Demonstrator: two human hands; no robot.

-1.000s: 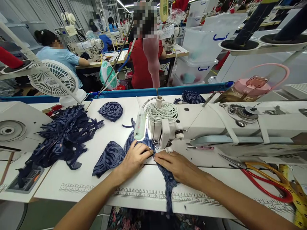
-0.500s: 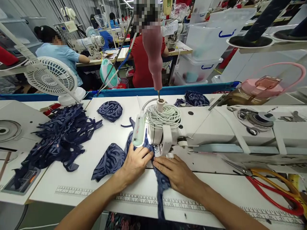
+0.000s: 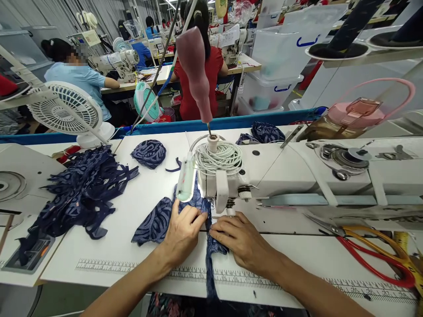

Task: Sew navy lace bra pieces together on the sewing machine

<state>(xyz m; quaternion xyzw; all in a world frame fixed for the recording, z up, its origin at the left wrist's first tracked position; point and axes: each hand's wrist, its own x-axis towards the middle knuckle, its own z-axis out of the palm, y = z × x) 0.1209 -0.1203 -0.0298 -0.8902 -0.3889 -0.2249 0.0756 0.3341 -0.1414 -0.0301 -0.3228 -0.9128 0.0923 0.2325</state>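
Navy patterned fabric (image 3: 211, 246) lies under the needle area of the white sewing machine (image 3: 274, 167), and a narrow strip of it hangs over the table's front edge. My left hand (image 3: 185, 224) presses on the fabric left of the presser foot, fingers bent and thumb toward the seam. On the strip's right side, my right hand (image 3: 236, 233) rests with its fingers pressed together at the fabric edge, just in front of the machine head. Left of my left hand is a navy cup-shaped piece (image 3: 152, 222), partly joining the fabric by the needle.
A pile of navy strips (image 3: 82, 189) covers the left side. Scissors (image 3: 373, 251) with red and orange handles lie right. A screwdriver (image 3: 198, 75) stands in the machine top. Behind are a white fan (image 3: 68, 108), a pink-lidded bottle (image 3: 353, 116) and people at machines.
The fabric has moved further along under the needle, and its hanging strip now lies further left. Both hands stay beside the needle. The whole view has shifted slightly.
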